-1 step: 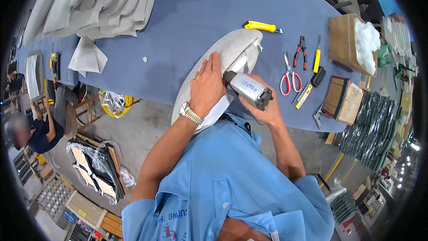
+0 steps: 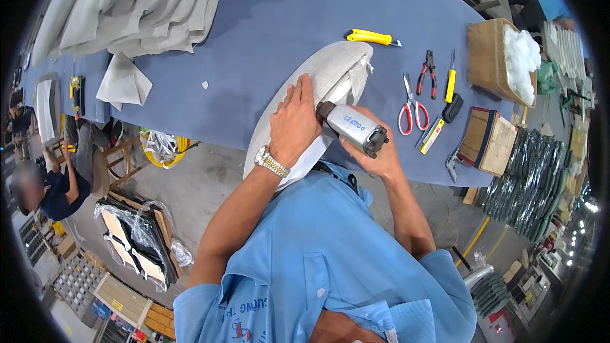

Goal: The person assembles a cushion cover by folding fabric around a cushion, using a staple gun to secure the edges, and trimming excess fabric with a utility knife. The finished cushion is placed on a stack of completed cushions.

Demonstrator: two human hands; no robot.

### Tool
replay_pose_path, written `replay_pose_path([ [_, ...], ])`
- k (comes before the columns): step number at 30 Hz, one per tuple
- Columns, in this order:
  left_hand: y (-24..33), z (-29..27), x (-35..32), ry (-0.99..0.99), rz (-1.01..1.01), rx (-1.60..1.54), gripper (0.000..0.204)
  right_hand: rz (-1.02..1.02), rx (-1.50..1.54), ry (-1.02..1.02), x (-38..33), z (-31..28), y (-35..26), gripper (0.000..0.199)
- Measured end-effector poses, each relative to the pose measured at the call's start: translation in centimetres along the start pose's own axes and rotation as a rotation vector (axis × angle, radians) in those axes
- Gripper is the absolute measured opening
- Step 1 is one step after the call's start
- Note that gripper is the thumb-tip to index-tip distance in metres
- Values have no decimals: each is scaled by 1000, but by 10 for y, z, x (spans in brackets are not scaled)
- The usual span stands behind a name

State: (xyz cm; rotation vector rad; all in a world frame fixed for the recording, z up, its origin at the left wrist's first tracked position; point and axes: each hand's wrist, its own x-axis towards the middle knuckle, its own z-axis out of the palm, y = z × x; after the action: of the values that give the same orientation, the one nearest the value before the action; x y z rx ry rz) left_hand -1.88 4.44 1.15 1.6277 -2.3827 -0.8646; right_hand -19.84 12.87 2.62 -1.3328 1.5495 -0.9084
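Note:
A long, curved panel covered in pale grey fabric (image 2: 330,67) lies slanted over the near table edge, its lower end close to my body. My left hand (image 2: 296,117) rests flat on the fabric, fingers stretched out, pressing nothing else. My right hand (image 2: 381,155) is wrapped round a silver staple gun (image 2: 351,126), whose dark nose touches or sits just above the panel's right edge beside my left hand. The grip is mostly hidden under the tool's body. Along that edge the fabric is folded over, with a loose, crumpled bit at the far tip.
Around the panel lie a yellow utility knife (image 2: 370,37), red-handled scissors (image 2: 410,112), pliers (image 2: 428,73) and a yellow screwdriver (image 2: 450,77). A cardboard box of white stuffing (image 2: 488,57) stands right. Grey fabric pieces (image 2: 136,9) are heaped far left. A person (image 2: 60,184) sits beyond the table's left.

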Motion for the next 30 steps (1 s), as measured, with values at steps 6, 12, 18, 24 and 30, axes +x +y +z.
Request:
replay_pose_path([
  [6,1,6,5,-54,-60,-57,87,33,-44,-49,4,-7,-6,54],
  [12,2,13,8,-92,-26,-97,98,72,-7,-31,6,-1,-6,53],
  [18,-61,-11,11,-371,192,-687,113,53,4,-26,4,3,10,55],
  [24,-53,-2,-16,-318,22,-363,100,-101,-86,92,0,15,16,59],
  [30,-36,0,-27,-205,-43,-120,87,-54,-31,90,-7,17,17,60],
])
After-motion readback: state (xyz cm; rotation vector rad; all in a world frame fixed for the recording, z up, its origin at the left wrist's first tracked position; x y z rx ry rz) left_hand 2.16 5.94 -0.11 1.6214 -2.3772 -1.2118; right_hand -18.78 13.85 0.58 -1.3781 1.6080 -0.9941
